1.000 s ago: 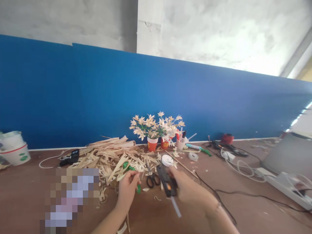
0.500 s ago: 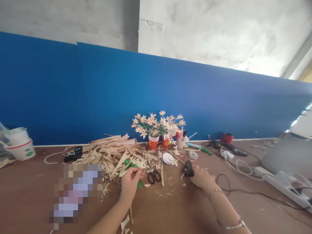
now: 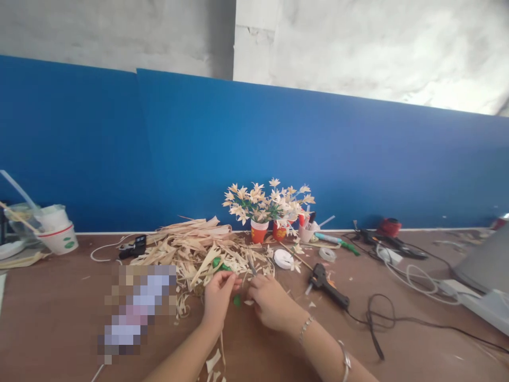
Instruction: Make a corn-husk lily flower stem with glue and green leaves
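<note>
My left hand [image 3: 218,298] is pinched at the front edge of the pale husk pile [image 3: 194,249]; whatever lies between its fingertips is too small to make out. Close on its right, my right hand [image 3: 272,303] is closed over the handles of the scissors [image 3: 252,266], whose blades point away from me. A black glue gun [image 3: 331,289] lies on the table to the right of that hand. Green pieces [image 3: 217,263] show in the pile, and another green bit [image 3: 237,301] is between my hands.
Pale flowers [image 3: 258,199] stand in red cups [image 3: 259,233] at the back. A white tape roll [image 3: 283,259] and a clear one [image 3: 327,254] lie before them. Cables [image 3: 397,319] and a power strip [image 3: 483,310] are right; a white cup [image 3: 59,241] stands left.
My right hand has left the glue gun and moved left onto the scissors. The gun now lies fully visible. My left hand keeps its pinch, and the view has shifted slightly right.
</note>
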A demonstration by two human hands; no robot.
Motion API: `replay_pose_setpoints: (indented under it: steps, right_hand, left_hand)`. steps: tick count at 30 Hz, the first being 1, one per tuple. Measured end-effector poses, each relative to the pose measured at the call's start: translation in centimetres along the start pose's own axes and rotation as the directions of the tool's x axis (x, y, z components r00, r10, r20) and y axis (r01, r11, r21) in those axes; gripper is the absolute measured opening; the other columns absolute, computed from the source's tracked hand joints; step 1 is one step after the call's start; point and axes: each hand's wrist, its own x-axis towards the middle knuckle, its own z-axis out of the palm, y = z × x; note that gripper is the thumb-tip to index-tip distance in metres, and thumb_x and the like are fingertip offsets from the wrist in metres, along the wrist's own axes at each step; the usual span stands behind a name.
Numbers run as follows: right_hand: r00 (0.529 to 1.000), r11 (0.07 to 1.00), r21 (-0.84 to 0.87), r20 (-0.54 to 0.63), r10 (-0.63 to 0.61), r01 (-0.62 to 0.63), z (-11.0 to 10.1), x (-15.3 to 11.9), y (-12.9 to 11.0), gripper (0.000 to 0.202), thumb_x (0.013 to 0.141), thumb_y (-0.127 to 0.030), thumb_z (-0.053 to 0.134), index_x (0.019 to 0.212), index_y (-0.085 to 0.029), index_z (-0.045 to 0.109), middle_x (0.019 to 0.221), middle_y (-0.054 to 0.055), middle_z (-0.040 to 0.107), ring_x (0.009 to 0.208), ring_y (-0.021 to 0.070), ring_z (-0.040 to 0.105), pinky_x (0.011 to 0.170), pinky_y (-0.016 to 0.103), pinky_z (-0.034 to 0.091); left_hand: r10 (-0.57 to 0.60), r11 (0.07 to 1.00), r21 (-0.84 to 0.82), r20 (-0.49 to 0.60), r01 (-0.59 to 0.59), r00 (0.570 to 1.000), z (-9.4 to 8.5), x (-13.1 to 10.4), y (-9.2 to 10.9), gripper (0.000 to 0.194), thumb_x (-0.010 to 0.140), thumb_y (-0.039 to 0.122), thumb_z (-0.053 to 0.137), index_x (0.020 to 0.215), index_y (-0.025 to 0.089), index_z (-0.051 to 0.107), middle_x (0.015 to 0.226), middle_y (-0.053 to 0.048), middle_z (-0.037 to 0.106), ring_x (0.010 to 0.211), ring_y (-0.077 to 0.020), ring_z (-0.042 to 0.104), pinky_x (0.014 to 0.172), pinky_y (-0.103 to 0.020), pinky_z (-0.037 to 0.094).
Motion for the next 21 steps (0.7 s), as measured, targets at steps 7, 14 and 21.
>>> replay_pose_setpoints:
  steps: [7,14,21]
  right_hand:
    - [0.998,0.999,-0.034,-0.066,0.011,-0.013,1.0,0.2,-0.2,0.012,0.076,-0.015,0.051,0.082,-0.015,0.061,0.09,0.007,0.058,0.088,0.0206,0.047,0.077,0.032,0.032]
    - [0.989,0.997,0.08,-0.146,0.012,0.0,1.0,-0.5,0.0,0.011,0.077,-0.018,0.052,0.083,-0.017,0.061,0.091,0.005,0.058,0.089,0.0192,0.047,0.078,0.031,0.032]
    - [0.994,0.998,-0.065,-0.106,-0.015,0.008,1.5,0.1,-0.5,0.016,0.082,-0.019,0.048,0.082,-0.014,0.063,0.087,0.008,0.061,0.086,0.0205,0.049,0.076,0.034,0.031]
  left_hand:
    - [-0.014,1.0,0.01,0.007,0.014,1.0,0.2,0.0,0.3,0.021,0.065,0.034,0.066,0.07,0.014,0.06,0.066,-0.003,0.066,0.067,-0.0206,0.066,0.062,-0.031,0.053]
    - [0.004,1.0,0.018,0.002,-0.004,1.0,0.3,-0.1,0.6,0.023,0.064,0.035,0.067,0.07,0.014,0.06,0.066,-0.003,0.066,0.066,-0.0211,0.066,0.062,-0.031,0.053]
    - [0.001,1.0,0.023,0.006,-0.002,1.0,0.1,0.1,0.1,0.024,0.064,0.036,0.067,0.072,0.014,0.061,0.065,-0.003,0.067,0.066,-0.0207,0.067,0.062,-0.031,0.053]
